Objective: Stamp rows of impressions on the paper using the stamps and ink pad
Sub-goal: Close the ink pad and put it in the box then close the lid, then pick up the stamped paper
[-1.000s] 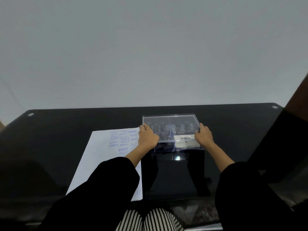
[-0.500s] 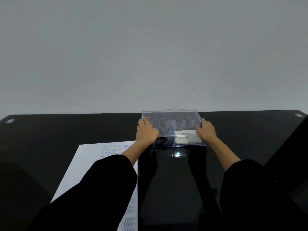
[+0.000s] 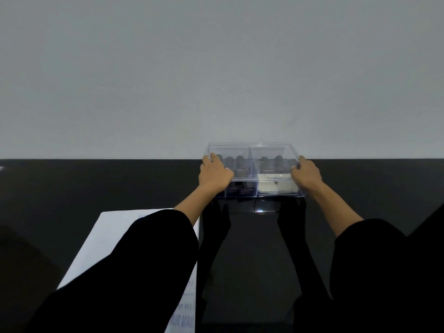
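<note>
Gripping clear plastic stamp box (image 3: 252, 150) with left hand (image 3: 215, 176) and right hand (image 3: 308, 176). Pushed farther from white stamped paper (image 3: 115, 234) now. Suggests stamping finished.

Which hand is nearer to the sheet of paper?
Left. The left hand grips the left end of the box, just beyond the paper; the right hand grips its right end.

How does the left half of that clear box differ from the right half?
In the clear box, the left half holds only dark stamps, front and back; the right half has dark stamps behind and a pale flat ink pad in front. So the left half looks dark throughout, the right half pale at its near side. Shared: a hand grips each end, the left hand and the right hand.
</note>
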Available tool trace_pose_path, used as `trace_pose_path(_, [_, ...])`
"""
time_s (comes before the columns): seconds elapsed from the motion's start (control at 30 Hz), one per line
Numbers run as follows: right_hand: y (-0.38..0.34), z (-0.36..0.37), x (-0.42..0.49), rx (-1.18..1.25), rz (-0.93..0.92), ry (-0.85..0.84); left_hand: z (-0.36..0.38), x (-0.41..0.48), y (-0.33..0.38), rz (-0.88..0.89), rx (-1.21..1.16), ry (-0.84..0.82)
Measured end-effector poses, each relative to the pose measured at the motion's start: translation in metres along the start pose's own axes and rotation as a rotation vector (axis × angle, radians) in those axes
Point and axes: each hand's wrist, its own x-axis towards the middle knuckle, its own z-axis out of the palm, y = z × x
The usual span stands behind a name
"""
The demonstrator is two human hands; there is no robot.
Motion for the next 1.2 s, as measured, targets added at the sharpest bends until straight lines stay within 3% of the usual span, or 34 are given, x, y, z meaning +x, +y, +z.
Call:
trace_pose_path(0.27, [-0.003, 0.0, 0.003, -0.001, 0.013, -0.007, 0.001, 0.007, 0.0, -0.006, -0.023, 0.011])
trace_pose_path(0.37, [-0.005, -0.003, -0.004, 0.049, 0.022, 0.01, -0.007, 0.005, -0.001, -0.016, -0.138, -0.018])
trace_pose_path(0.5, [-0.015, -0.007, -0.035, 0.093, -0.016, 0.287, -0.028, -0.009, -0.003, 0.0, -0.277, 0.038])
trace_pose_path(0.57, [-0.025, -0.009, -0.056, 0.113, -0.057, 0.336, -0.044, -0.02, -0.003, 0.05, -0.267, 0.056])
trace_pose_path(0.83, [-0.076, 0.0, -0.142, 0.22, -0.166, 0.065, -0.105, -0.088, -0.024, 0.109, -0.214, 0.018])
trace_pose_path(1.2, [-0.11, 0.014, -0.258, 0.218, -0.122, -0.287, -0.125, -0.194, -0.109, -0.038, -0.091, -0.101])
